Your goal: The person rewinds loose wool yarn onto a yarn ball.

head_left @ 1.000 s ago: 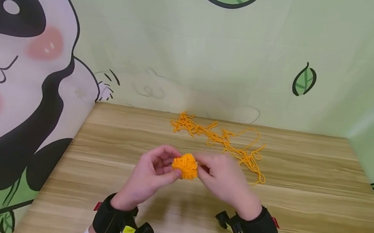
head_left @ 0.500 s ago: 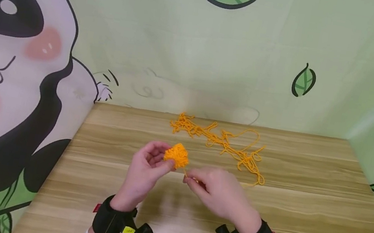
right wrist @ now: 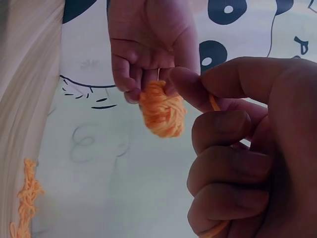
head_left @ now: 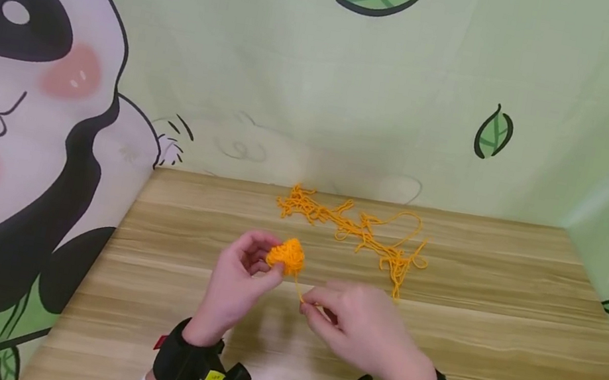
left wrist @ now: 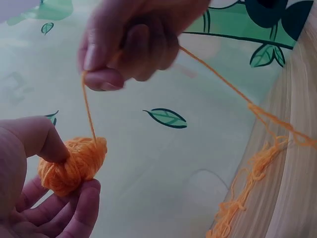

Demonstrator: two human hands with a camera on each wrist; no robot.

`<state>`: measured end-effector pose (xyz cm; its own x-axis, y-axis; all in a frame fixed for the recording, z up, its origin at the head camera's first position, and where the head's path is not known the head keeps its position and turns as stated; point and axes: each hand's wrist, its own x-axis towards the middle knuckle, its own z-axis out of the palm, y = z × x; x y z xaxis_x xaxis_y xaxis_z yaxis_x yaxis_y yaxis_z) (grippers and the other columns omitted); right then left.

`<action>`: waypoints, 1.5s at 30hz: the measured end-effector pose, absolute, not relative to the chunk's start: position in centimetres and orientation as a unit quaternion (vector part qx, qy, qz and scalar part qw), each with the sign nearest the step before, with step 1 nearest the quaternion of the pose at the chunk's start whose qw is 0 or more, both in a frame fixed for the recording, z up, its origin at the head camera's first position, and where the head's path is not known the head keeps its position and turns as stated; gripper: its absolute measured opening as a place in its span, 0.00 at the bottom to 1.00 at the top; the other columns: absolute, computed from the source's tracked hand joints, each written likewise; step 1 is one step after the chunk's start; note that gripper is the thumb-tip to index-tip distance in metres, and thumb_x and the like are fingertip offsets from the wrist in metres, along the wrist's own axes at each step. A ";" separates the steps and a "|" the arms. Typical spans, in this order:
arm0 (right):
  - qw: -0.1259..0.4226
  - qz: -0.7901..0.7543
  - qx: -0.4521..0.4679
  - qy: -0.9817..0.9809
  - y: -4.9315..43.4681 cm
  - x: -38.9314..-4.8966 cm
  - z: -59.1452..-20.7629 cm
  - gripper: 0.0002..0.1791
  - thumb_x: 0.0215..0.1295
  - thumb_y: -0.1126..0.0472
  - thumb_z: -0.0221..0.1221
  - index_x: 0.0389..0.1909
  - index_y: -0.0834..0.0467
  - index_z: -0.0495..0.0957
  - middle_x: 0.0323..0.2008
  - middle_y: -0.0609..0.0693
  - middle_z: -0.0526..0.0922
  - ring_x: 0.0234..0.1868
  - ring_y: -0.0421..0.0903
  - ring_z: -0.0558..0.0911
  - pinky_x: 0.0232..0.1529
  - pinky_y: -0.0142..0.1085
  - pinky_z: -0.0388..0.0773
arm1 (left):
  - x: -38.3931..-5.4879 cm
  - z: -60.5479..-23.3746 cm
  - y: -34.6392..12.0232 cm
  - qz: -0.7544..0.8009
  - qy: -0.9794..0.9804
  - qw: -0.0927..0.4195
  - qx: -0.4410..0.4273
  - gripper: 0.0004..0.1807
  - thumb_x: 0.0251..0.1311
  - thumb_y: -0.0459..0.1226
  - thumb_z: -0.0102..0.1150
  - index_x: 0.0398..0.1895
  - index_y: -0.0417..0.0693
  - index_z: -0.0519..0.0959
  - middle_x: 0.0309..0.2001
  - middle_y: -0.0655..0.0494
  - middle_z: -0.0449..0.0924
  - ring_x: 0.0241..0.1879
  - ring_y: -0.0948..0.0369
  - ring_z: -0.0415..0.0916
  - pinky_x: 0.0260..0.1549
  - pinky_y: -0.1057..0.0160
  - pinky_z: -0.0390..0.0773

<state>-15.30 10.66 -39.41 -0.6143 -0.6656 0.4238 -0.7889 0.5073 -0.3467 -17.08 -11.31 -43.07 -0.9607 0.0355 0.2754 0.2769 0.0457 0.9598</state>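
Above the worktop [head_left: 524, 361], the left hand [head_left: 236, 286] holds a small orange yarn ball [head_left: 287, 256] between thumb and fingers, clear of the surface. The right hand [head_left: 365, 333] pinches a taut strand [left wrist: 88, 108] from the ball between thumb and forefinger; its other fingers are curled, and the yarn runs on past them to a loose tangle [head_left: 357, 228] lying toward the far edge of the worktop. The likeliest trouble is a snag: in the left wrist view the line meets other yarn where it reaches the tangle, and a firm pull could cinch it into a knot or drag the heap nearer. The yarn ball could also twist or slip away, since the left hand's hold looks light. Should the right hand's pinch loosen, the strand would probably go slack and the outer turns might slide off.
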 end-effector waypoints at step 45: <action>0.138 0.332 0.385 -0.850 9.8 -18.0 -39.4 0.09 0.67 0.64 0.58 0.42 0.52 0.85 0.36 0.42 0.85 0.29 0.36 0.75 0.29 0.33 0.78 | -15.2 -41.6 -12.0 -0.717 -0.649 -0.035 -0.252 0.16 0.57 0.24 0.62 0.49 0.34 0.74 0.45 0.41 0.80 0.42 0.49 0.79 0.42 0.63 0.84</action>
<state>-18.03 9.80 -39.36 -0.6648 -0.5630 0.4910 -0.7467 0.4828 -0.4575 -15.16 -11.99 -41.58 -0.8709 0.3772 0.3150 0.2759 -0.1552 0.9486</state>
